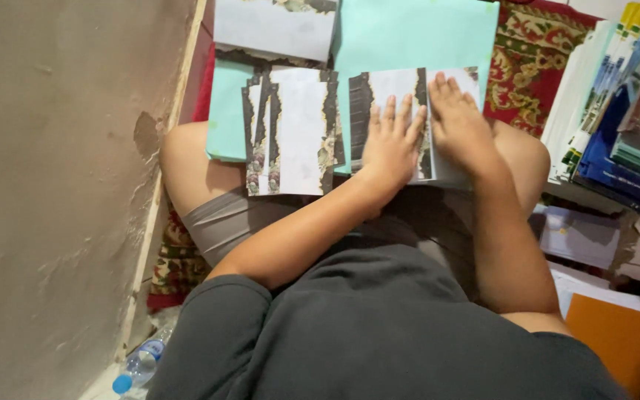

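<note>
I sit cross-legged and look down at my lap. My left hand (392, 142) and my right hand (459, 123) lie flat, fingers apart, side by side on a folded white paper with dark decorated edges (390, 87). They press it down onto a pale turquoise sheet (416, 37) that rests across my knees. To the left, a fanned pile of several similar white papers with dark borders (294, 133) lies on another turquoise sheet (225, 111). Neither hand grips anything.
A bare plaster wall (61, 185) runs along the left. More white paper (272, 26) lies at the top. Stacks of books and folders (616, 111) rise on the right over a patterned red rug (531, 55). An orange folder (612, 337) sits lower right; a plastic bottle (138, 364) lower left.
</note>
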